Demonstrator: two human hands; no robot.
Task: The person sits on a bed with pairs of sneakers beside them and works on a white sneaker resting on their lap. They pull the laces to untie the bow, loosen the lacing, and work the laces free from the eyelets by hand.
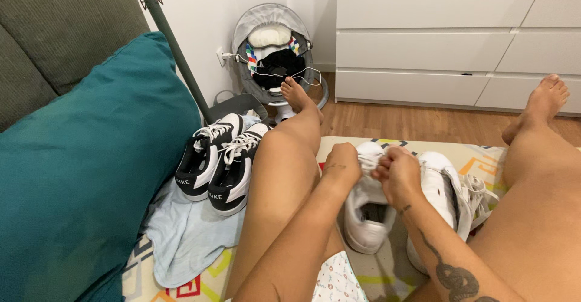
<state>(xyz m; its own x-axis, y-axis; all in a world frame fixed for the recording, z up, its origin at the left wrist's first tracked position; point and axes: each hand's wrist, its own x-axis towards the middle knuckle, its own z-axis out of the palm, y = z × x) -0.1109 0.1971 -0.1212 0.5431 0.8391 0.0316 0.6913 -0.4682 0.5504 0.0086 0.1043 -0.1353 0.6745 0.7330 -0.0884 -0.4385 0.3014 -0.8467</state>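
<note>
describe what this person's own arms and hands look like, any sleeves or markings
Both forearms are bare, with no sleeves, gloves, rings or watch in view. The left hand has a small dark tattoo on its back, near the wrist. The right hand has a small dark mark at the wrist, and the right forearm carries a larger dark snake-like tattoo coiling toward the elbow.

No packages, signs or screens are showing. Only small white heel labels are sitting on the two black sneakers (219, 164) lying left of the person's leg.
</note>
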